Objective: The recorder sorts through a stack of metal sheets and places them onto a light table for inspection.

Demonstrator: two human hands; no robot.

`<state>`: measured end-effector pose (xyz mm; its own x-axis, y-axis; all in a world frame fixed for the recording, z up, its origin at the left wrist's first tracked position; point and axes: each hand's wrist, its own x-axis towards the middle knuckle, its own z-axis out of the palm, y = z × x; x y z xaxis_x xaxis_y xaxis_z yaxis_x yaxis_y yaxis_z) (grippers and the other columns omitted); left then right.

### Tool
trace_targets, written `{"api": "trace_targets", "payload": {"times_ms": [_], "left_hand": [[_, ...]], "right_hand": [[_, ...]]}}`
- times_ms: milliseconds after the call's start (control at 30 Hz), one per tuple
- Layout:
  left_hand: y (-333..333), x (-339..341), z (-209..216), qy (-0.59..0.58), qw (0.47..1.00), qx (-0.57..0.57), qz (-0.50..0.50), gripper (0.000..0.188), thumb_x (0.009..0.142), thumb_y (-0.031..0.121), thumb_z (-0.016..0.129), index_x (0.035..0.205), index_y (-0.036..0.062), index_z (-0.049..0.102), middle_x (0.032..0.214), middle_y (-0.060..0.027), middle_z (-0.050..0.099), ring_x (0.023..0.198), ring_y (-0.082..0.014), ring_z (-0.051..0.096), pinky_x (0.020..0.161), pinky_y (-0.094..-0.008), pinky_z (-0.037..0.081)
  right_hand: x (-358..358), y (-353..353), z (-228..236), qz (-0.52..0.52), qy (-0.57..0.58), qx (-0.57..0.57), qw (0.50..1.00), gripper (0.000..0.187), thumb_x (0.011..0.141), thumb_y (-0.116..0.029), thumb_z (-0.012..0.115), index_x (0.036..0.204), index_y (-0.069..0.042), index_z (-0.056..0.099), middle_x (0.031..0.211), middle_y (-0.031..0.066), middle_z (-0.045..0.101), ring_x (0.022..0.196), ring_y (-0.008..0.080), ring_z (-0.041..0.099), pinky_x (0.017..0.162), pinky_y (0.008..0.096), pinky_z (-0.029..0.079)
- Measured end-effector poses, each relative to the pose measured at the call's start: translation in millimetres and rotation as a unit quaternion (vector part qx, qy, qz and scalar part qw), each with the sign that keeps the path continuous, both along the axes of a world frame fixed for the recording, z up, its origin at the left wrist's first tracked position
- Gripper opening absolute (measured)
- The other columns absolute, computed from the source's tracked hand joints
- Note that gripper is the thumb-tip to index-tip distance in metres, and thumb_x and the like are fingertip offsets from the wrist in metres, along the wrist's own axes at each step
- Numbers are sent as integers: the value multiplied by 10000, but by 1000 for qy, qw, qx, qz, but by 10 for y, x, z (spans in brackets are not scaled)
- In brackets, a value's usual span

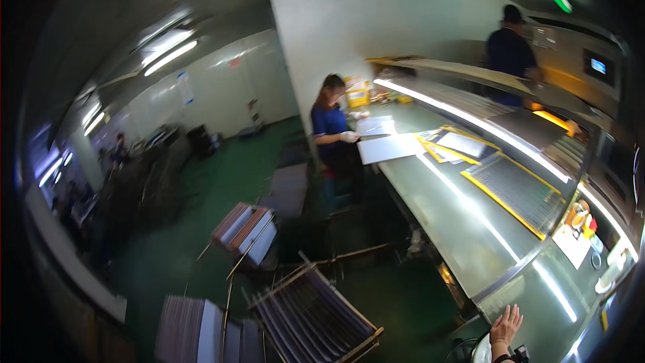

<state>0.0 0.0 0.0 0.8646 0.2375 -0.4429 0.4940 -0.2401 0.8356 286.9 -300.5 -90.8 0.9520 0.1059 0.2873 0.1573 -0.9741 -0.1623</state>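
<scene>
At the lower right, my left hand (506, 327) rests near the edge of a long, pale green worktable (457, 228). Its fingers are stretched out and it holds nothing. A dark band (521, 354) shows around the wrist. Beside the hand, at the lower edge of the picture, is a white rounded thing (482, 349) that I cannot make out. My right hand is out of view. Farther along the table lie yellow-edged mesh frames (517, 191), one with a white sheet (461, 144) on it.
A co-worker (329, 121) in blue handles a white panel (390, 148) at the table's far end. Another person (508, 54) stands beyond the shelf (463, 74). Racks of upright panels (316, 316) and stacked boards (248, 232) stand on the green floor. Small items (581, 222) lie at right.
</scene>
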Motion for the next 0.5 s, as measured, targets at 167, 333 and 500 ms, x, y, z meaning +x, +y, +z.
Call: {"api": "trace_targets", "payload": {"times_ms": [167, 333, 500], "left_hand": [[-382, -70, 141, -6, 996, -35, 83, 357, 808, 256, 603, 1069, 15, 576, 948, -139, 645, 868, -204, 628, 784, -308, 478], [-204, -374, 9, -39, 993, 9, 113, 346, 797, 229, 610, 1059, 6, 579, 943, -158, 644, 864, -212, 629, 774, -309, 482], [-215, -456, 12, -28, 984, -6, 174, 343, 794, 223, 620, 1057, 7, 582, 941, -153, 642, 848, -222, 626, 766, -314, 484]], "right_hand": [[74, -62, 588, 50, -113, -76, 989, 387, 853, -237, 461, 1217, -107, 487, 1239, 145, 486, 1144, 286, 448, 948, 409, 340], [-18, 144, 440, 90, -150, -74, 982, 360, 848, -219, 466, 1180, -88, 513, 1213, 157, 504, 1120, 289, 468, 903, 411, 374], [-124, -56, 445, 63, -149, -79, 984, 340, 849, -205, 459, 1154, -72, 528, 1200, 168, 510, 1106, 300, 478, 892, 409, 386]]}}
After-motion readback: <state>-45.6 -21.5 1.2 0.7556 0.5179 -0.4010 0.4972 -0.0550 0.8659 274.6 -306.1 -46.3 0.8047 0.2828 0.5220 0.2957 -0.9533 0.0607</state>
